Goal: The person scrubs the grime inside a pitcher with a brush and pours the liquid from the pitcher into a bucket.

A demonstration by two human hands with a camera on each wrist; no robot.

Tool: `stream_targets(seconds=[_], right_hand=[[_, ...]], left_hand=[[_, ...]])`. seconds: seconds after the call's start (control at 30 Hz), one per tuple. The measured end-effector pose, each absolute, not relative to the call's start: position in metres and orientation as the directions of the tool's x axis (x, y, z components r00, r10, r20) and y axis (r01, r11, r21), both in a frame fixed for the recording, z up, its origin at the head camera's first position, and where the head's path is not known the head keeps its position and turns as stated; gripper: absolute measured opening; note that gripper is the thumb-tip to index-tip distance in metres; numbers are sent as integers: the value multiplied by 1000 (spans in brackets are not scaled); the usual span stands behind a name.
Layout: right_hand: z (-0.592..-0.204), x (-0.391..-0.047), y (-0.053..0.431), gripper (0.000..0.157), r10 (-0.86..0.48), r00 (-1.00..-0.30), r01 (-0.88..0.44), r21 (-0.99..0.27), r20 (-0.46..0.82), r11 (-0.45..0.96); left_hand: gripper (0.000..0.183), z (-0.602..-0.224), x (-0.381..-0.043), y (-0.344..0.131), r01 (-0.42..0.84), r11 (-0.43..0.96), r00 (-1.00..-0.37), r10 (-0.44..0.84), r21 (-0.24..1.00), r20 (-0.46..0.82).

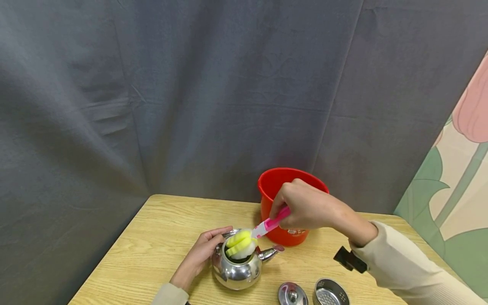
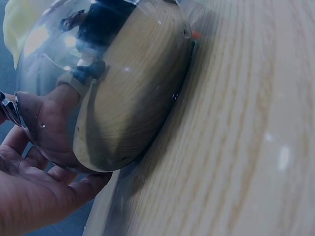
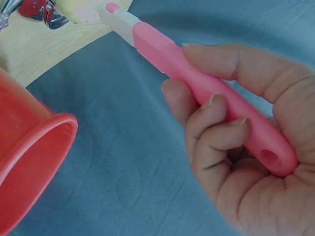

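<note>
A shiny steel kettle (image 1: 238, 273) stands lidless on the table, its short spout towards the right. My left hand (image 1: 203, 250) holds the kettle at its left side and rim; in the left wrist view, fingers (image 2: 37, 162) bend against the polished body, partly hidden behind it. My right hand (image 1: 305, 205) grips the pink handle (image 3: 211, 88) of a sponge brush from above. The brush's yellow and white sponge head (image 1: 240, 243) sits in the kettle's mouth, its lower end hidden inside.
Behind the kettle stands a red bucket (image 1: 272, 180). A round steel lid (image 1: 292, 294) and a perforated steel strainer (image 1: 331, 292) lie at the front right. Grey cloth (image 1: 228, 97) hangs behind the wooden table (image 1: 152, 237).
</note>
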State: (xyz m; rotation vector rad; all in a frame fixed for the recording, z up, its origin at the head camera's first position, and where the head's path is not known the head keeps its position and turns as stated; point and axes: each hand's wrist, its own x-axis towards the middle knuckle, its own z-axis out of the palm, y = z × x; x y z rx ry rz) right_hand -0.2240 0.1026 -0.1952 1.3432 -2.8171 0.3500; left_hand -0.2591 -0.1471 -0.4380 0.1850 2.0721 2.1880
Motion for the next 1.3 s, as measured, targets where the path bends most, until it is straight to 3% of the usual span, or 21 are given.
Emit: stream_targets(seconds=[1.3], right_hand=[[-195, -215, 105, 17, -800, -589, -800, -222, 117, 557]], left_hand=[[43, -437, -260, -146, -5, -72, -985, 171, 997, 8]])
